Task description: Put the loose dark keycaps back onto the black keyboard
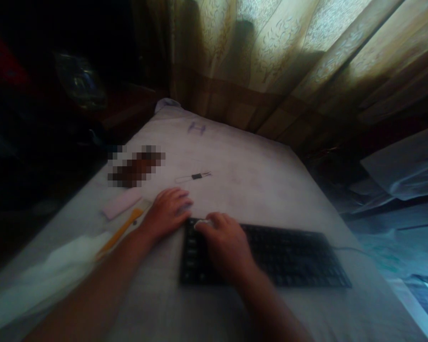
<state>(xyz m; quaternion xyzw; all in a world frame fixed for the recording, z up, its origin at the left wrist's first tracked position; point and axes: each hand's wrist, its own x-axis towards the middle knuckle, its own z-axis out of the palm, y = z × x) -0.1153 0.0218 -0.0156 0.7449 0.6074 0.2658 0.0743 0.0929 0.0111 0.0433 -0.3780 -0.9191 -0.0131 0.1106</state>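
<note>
Keyboard (285,256) seems mid-work, amount left unclear: your right hand (228,242) pinches a white scrap (201,223), your left hand (167,210) lies spread.

The keyboard (288,259) is black; over it, the right hand (226,244)'s scrap (200,223) is white. Left of it are an orange handle (119,232), pink block (122,203) and whitish sheet (66,263); beyond it, black-middled tweezers (197,176) and golden, leafy-patterned curtains (274,61).

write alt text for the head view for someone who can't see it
A right hand holds something small and white over the left end of a black keyboard, with the left hand beside its corner. Tweezers, an orange tool and a pink block lie nearby; a patterned curtain hangs behind.
</note>
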